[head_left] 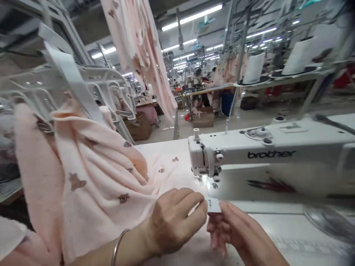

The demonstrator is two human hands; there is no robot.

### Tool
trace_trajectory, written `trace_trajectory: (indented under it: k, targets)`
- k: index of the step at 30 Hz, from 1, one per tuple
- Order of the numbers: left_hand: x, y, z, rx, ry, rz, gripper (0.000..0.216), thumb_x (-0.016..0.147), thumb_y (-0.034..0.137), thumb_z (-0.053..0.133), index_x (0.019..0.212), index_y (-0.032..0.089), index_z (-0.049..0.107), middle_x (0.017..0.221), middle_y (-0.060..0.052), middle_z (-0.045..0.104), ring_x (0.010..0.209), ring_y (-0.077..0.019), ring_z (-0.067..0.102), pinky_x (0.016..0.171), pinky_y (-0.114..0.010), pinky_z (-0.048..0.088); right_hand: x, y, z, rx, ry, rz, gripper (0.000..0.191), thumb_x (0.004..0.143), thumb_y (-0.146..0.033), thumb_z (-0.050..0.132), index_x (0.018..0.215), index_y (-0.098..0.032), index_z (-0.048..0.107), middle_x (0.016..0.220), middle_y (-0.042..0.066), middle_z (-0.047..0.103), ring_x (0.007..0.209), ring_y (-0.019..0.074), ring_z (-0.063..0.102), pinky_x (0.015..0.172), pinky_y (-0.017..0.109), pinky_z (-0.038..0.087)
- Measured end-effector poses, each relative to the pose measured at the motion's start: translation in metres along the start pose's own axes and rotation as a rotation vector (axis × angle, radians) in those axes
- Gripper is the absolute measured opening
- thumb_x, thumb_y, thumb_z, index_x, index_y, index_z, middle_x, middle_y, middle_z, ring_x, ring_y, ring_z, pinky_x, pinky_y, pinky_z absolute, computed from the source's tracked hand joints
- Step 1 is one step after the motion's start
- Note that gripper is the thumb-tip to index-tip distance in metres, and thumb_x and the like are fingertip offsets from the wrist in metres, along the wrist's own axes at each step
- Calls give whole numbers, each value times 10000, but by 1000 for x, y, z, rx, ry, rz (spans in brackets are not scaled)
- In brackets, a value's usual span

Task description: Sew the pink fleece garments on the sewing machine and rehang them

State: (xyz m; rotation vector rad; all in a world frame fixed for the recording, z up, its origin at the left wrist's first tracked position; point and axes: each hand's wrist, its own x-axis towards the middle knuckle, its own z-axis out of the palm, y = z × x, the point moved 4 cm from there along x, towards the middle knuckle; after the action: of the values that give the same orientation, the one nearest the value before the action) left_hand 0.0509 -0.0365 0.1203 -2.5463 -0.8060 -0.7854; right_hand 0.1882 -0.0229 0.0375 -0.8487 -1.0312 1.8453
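Left grip (177, 220), right grip (239, 226); white label (213, 205) between

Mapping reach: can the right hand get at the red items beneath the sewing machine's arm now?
Probably yes: the right hand has no visible obstacle before the red items, but its fingers are on the white label.

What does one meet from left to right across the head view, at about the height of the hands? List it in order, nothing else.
Draped pink printed fabric → left hand → small white label → right hand.
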Motion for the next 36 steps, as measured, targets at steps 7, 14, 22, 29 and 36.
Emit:
trace_trajectory:
  k: [7, 14, 22, 29, 36]
  targets:
    - [-17, -28, 20, -728, -391, -828, 366, 846, 280, 589, 1200, 198, 545, 1085, -82, 627, 947, -163, 594, 746, -241, 486, 3, -11, -6, -426, 1, -81, 376, 890, -539, 512, 747, -191, 488, 671, -14, 553, 574, 99, 494, 500, 216, 355]
    - [-22, -27, 47, -1293, -419, -1263, 271, 756, 365, 689, 795, 115, 593, 731, -19, 580, 654, -110, 564, 632, -222, 441, 7, -16, -11, -745, -53, -117, 314, 947, -437, 426, 748, -203, 491, 659, -19, 557, 614, 118, 518, 557, 237, 348]
    - [-24, -27, 52, -1269, -404, -1266, 263, 772, 359, 688, 844, 121, 602, 715, -7, 572, 687, -94, 526, 643, -191, 414, 12, -10, -13, -578, -41, -53, 306, 922, -459, 472, 761, -199, 492, 655, -21, 557, 611, 119, 541, 584, 234, 397]
    - [-28, -26, 56, -1339, -382, -1317, 269, 770, 377, 683, 794, 126, 589, 695, -5, 578, 631, -98, 566, 619, -200, 449, 11, -12, -16, -593, -51, -57, 295, 938, -440, 455, 766, -202, 490, 665, -25, 550, 611, 113, 539, 584, 228, 403]
    - [-8, -66, 63, -760, -393, -1181, 173, 804, 323, 605, 755, 158, 607, 660, -10, 631, 592, -113, 592, 577, -199, 437, 11, 21, -31, -1170, 184, -579, 151, 956, -245, 427, 1005, -199, 562, 961, 52, 622, 879, 178, 596, 729, 284, 482]
